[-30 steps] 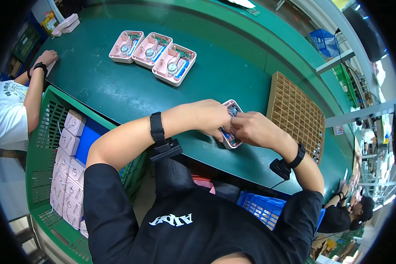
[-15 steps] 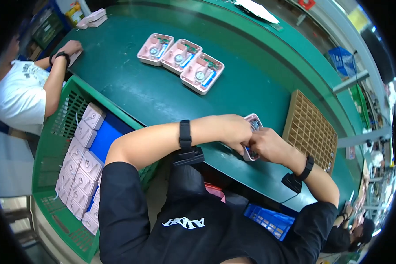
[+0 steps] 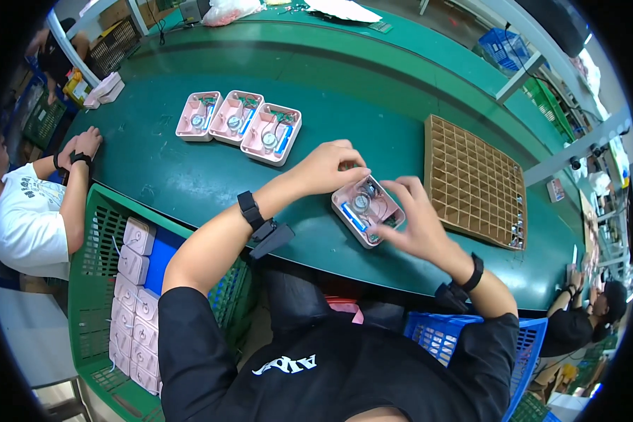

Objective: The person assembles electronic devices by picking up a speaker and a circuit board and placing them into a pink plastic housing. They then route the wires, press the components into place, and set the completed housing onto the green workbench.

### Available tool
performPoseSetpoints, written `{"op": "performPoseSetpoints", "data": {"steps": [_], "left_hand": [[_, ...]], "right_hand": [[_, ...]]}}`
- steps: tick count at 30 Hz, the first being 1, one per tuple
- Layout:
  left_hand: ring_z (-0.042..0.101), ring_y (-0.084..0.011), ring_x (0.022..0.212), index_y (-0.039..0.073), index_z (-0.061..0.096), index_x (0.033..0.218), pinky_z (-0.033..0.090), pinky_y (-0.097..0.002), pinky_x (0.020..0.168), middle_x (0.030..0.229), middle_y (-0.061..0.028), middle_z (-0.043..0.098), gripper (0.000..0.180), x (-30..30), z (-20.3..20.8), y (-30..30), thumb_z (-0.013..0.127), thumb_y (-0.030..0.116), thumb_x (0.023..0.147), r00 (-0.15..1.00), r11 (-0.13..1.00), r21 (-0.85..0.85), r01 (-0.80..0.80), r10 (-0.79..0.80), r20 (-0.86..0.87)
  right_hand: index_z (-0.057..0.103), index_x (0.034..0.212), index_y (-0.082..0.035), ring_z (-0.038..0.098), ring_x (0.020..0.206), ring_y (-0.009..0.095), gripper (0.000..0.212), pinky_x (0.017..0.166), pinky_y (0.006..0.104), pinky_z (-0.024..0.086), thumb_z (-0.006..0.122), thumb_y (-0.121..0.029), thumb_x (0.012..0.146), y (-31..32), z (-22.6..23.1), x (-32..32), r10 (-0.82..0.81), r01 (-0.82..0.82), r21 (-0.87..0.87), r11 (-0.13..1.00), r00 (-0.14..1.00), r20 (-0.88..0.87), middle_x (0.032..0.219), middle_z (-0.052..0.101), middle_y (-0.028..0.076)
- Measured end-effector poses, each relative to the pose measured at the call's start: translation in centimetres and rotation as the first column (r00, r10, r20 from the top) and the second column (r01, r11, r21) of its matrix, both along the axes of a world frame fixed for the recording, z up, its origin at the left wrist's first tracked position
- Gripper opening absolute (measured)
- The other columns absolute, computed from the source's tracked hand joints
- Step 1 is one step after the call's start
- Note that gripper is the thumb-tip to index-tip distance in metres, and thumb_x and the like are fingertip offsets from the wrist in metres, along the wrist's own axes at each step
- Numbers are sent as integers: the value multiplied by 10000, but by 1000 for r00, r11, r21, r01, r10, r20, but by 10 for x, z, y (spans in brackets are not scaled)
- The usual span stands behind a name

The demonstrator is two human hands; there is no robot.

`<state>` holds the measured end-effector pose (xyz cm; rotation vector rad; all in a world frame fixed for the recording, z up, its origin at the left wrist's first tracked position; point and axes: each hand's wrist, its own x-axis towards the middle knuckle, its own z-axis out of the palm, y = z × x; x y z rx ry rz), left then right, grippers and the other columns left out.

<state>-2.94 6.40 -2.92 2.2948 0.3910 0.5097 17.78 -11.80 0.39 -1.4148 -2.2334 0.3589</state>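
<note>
A pink plastic case (image 3: 342, 202) lies tilted on the green bench in front of me, its inside facing up. In it are a round silver part (image 3: 361, 203), thin wires and a blue cylindrical cell (image 3: 353, 216). My left hand (image 3: 330, 167) is at the case's far left corner, fingers loosely curved and thumb near the rim. My right hand (image 3: 418, 221) spreads around the right side, with thumb and fingers apart; it is slightly blurred. Farther left, three similar pink cases (image 3: 269, 157) stand in a touching row, each with a blue cell and green board.
A brown divided tray (image 3: 471, 179) lies to the right. At lower left, a green crate (image 3: 95, 281) holds several closed pink cases (image 3: 146, 334). A blue basket (image 3: 534, 344) stands below the bench edge at right. A co-worker's hands (image 3: 84, 144) rest on the bench at far left.
My hands have come apart from being close together over the case. The case now shows more fully, turned and farther left in view. The whole view has shifted.
</note>
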Motion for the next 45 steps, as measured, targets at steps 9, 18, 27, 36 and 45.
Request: {"op": "performPoseSetpoints", "data": {"steps": [9, 18, 27, 36, 45], "left_hand": [[683, -192, 969, 38, 687, 1324, 554, -332, 861, 1103, -117, 721, 438, 7, -38, 12, 747, 320, 994, 989, 945, -328, 4, -53, -141], [671, -107, 983, 44, 679, 1377, 549, -277, 836, 1122, -46, 736, 407, 3, -25, 12, 732, 241, 1026, 985, 662, -747, 61, -159, -60], [696, -229, 1024, 14, 690, 1300, 554, -371, 864, 1104, -116, 741, 420, 0, -20, 22, 767, 272, 977, 998, 933, -359, -17, -6, -64], [574, -411, 1111, 20, 673, 1208, 490, -514, 958, 1162, -205, 611, 437, -15, -16, 21, 796, 258, 863, 848, 704, 538, -464, 528, 41], [598, -406, 1092, 29, 684, 1134, 482, -574, 923, 1194, -194, 588, 399, -23, -7, 15, 811, 232, 815, 712, 513, 719, -469, 701, -35]], "right_hand": [[273, 1619, 30, 507, 1358, 453, 1239, 1148, 478, 452, 950, -142, 595, -5, -24, -7, -184, 178, -121, 976, 982, -32, 1465, 489, 259], [256, 1634, 31, 490, 1361, 458, 1243, 1162, 493, 440, 863, -13, 550, 15, -8, 2, 45, -44, -7, 999, 997, 63, 1497, 471, 270], [360, 1577, 16, 510, 1360, 448, 1168, 1129, 508, 449, 928, -168, 574, 42, -4, 17, 20, -14, -57, 998, 994, 104, 1471, 515, 253], [691, 1251, -26, 613, 1190, 428, 567, 979, 550, 502, 800, -371, 815, 195, -25, 72, -709, 657, 286, 697, 692, 138, 1234, 657, 233], [774, 917, -42, 726, 899, 431, 310, 769, 522, 582, 701, -342, 902, 68, -10, 299, -896, 853, 282, 440, 438, 72, 928, 752, 226]]}}
